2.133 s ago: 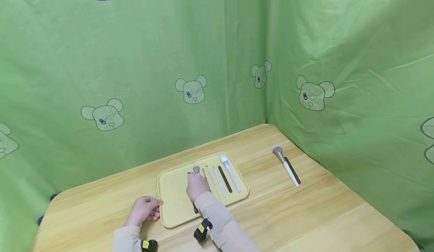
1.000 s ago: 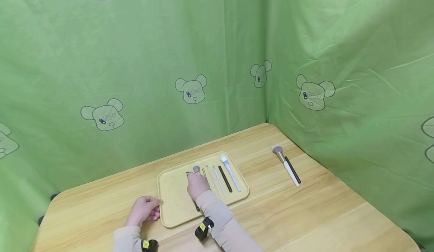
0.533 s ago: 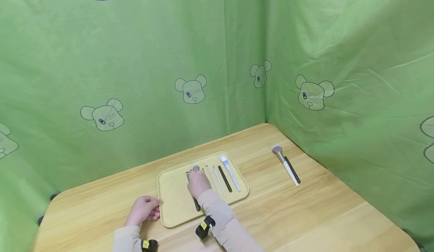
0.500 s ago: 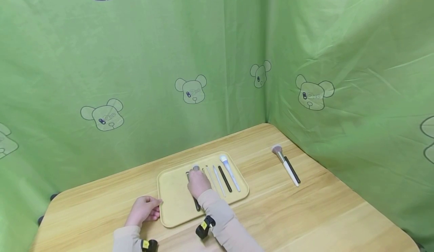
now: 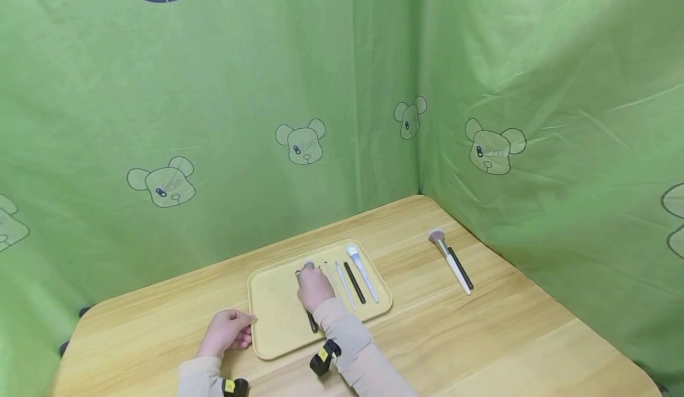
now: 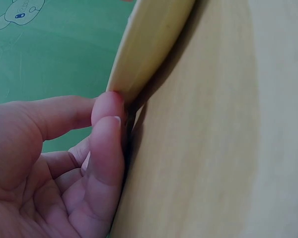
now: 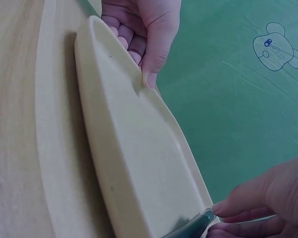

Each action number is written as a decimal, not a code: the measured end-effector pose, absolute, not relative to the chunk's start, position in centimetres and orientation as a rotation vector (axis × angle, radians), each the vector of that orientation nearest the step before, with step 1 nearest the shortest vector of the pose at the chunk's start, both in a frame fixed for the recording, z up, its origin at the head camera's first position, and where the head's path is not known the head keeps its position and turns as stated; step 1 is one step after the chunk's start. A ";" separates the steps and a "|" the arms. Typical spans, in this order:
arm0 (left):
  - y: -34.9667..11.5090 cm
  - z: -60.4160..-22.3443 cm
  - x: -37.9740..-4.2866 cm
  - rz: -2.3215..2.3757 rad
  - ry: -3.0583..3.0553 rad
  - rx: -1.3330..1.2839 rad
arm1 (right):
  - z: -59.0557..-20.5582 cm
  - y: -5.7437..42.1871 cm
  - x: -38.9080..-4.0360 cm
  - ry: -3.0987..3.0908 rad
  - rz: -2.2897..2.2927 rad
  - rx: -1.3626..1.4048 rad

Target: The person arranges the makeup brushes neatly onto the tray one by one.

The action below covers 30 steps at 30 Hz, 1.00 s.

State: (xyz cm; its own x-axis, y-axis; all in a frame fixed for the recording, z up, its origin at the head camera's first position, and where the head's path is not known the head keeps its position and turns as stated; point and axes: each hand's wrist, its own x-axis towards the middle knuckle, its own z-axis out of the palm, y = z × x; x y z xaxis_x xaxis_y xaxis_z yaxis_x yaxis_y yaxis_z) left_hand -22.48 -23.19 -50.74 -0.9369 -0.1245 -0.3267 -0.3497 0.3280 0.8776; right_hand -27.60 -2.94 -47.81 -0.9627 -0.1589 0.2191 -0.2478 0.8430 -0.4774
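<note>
My left hand (image 5: 227, 330) pinches the left rim of a yellow tray (image 5: 267, 349) between thumb and fingers; the left wrist view shows the tray's rim (image 6: 148, 52) at the fingertips. Over the tray's middle, my right hand (image 5: 314, 290) holds a makeup brush with a dark handle (image 5: 312, 324), its small head poking out beyond the fingers. In the right wrist view the thumb and fingers meet at the dark handle (image 7: 194, 226). Right beside it a grey-bristled brush (image 5: 309, 264) is mostly hidden by the hand.
Right of the hand on the tray lie thin brushes, a white pencil-like stick (image 5: 345, 286), a black stick (image 5: 355, 282) and a white-and-blue brush (image 5: 363, 273). A large white-handled brush (image 5: 456, 271) and a black stick (image 5: 465, 271) lie on the wooden table (image 5: 507, 337). Green curtains (image 5: 235, 76) stand behind.
My right hand has shifted slightly right with the dark-handled brush, whose handle end swung right. The left hand and the tray have stayed in place.
</note>
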 end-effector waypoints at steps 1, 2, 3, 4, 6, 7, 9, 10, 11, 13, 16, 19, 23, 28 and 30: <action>-23.2 -50.7 -22.5 1.659 2.388 -0.434 | -47.9 -3.0 -27.6 -2.854 0.774 0.317; -23.2 -50.8 -22.5 1.660 2.387 -0.434 | -48.0 -3.0 -27.7 -2.861 0.773 0.317; -23.2 -50.7 -22.5 1.660 2.385 -0.434 | -48.0 -3.0 -27.7 -2.866 0.767 0.317; -23.2 -50.8 -22.5 1.660 2.384 -0.433 | -48.1 -3.0 -27.7 -2.872 0.765 0.316; -23.2 -50.7 -22.5 1.660 2.384 -0.432 | -48.2 -3.1 -27.7 -2.881 0.766 0.319; -23.2 -50.7 -22.5 1.660 2.384 -0.432 | -48.2 -3.1 -27.7 -2.884 0.770 0.322; -23.2 -50.7 -22.5 1.660 2.381 -0.434 | -48.2 -3.1 -27.7 -2.889 0.778 0.323; -23.2 -50.7 -22.5 1.660 2.381 -0.433 | -48.1 -3.1 -27.6 -2.889 0.791 0.325; -23.2 -50.7 -22.5 1.661 2.380 -0.433 | -48.1 -3.1 -27.6 -2.889 0.796 0.327; -23.3 -50.6 -22.5 1.661 2.377 -0.422 | -48.1 -3.1 -27.5 -2.883 0.793 0.338; -23.3 -50.7 -22.5 1.661 2.375 -0.417 | -48.1 -3.2 -27.5 -2.872 0.771 0.360; -23.3 -50.7 -22.5 1.662 2.376 -0.424 | -48.2 -3.2 -27.5 -2.865 0.753 0.372; -23.3 -50.8 -22.6 1.662 2.381 -0.426 | -48.2 -3.2 -27.6 -2.867 0.754 0.375; -23.3 -50.9 -22.6 1.661 2.387 -0.437 | -48.2 -3.3 -27.7 -2.868 0.750 0.375; -23.3 -50.9 -22.6 1.661 2.391 -0.431 | -48.2 -3.2 -27.7 -2.865 0.741 0.370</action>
State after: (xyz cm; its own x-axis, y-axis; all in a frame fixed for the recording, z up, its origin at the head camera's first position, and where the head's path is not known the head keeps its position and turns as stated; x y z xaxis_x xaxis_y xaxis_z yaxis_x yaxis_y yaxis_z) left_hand -22.58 -23.28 -50.87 -0.9379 -0.1241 -0.3240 -0.3469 0.3271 0.8790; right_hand -27.66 -3.22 -48.15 -0.9568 -0.1977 0.2133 -0.2763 0.8468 -0.4544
